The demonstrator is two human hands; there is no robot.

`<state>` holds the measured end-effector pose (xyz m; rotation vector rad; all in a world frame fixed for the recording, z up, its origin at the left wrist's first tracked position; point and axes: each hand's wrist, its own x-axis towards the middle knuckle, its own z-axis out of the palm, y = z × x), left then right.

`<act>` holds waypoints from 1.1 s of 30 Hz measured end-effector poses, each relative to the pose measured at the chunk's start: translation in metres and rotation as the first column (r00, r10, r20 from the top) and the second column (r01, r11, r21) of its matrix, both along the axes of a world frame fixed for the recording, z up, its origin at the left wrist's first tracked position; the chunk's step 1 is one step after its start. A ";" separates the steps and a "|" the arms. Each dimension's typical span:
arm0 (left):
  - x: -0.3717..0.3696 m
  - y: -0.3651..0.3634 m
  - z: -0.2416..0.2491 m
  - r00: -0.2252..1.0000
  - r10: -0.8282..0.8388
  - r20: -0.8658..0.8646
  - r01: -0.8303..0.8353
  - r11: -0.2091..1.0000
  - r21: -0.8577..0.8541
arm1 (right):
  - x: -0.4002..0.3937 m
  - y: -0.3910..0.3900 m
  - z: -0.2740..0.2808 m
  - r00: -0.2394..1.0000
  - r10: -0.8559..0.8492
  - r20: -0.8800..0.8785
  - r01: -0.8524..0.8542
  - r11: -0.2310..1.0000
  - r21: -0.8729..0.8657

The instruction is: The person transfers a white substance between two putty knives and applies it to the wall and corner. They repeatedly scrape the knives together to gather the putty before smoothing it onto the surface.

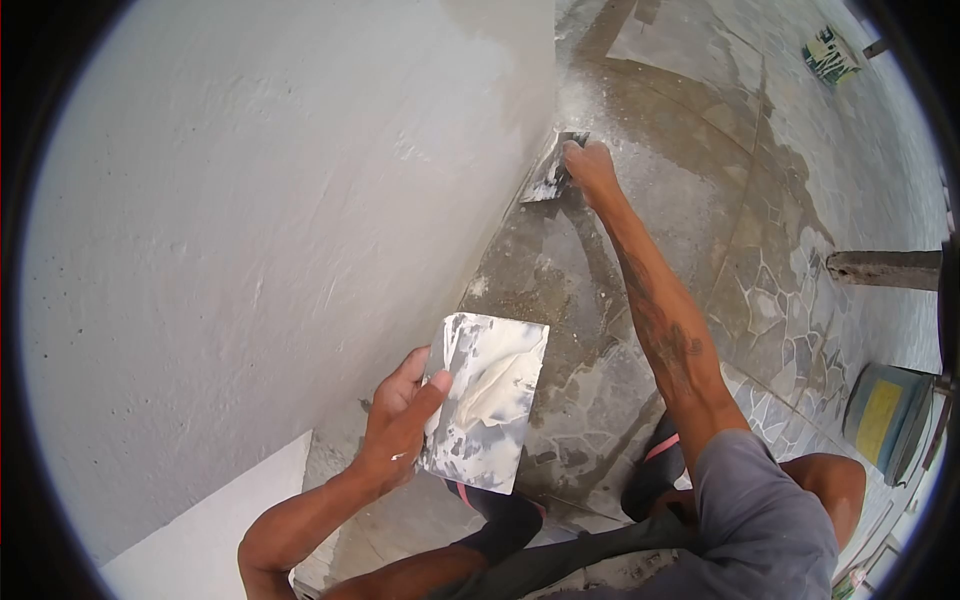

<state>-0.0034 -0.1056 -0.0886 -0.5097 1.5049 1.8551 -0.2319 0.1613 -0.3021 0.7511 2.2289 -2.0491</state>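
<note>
Your blade [543, 178] is right beside your right fingers [578, 154], down at the foot of the wall [250, 250]. Those fingers are clamped on it, tho the grip itself is mostly hidden. It's angled in along the wall's bottom edge, probably so the flat can follow the surface; can't tell if it's really touching.

Closer to you, your left fingers [412, 365] are clamped on one side of the plate [508, 470], thumb on top. My guess is an edge grip leaves the face free for the putty [492, 392], and face-up keeps it from sliding off.

Floor [580, 430] runs off right of both sets of fingers. Bucket [880, 425] is well right of your left fingers, tub [830, 57] way past the right ones, likely parked outta your reach zone for elbow room.
</note>
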 end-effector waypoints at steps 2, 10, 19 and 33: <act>0.000 -0.001 0.000 1.000 0.000 -0.004 0.000 1.000 0.014 | -0.006 0.001 -0.008 1.000 0.022 -0.017 -0.023 1.000 -0.005; 0.002 -0.005 -0.001 1.000 0.014 0.000 -0.014 0.998 0.054 | -0.012 -0.005 0.005 0.999 0.047 -0.020 -0.047 0.998 -0.029; 0.003 -0.006 -0.003 1.000 0.018 -0.007 -0.017 0.998 0.057 | 0.001 -0.002 0.015 0.985 0.018 -0.169 -0.021 1.000 -0.017; 0.000 -0.001 0.001 1.000 0.008 -0.021 -0.008 0.999 0.038 | 0.024 -0.011 -0.024 0.998 0.028 -0.049 -0.022 0.993 0.114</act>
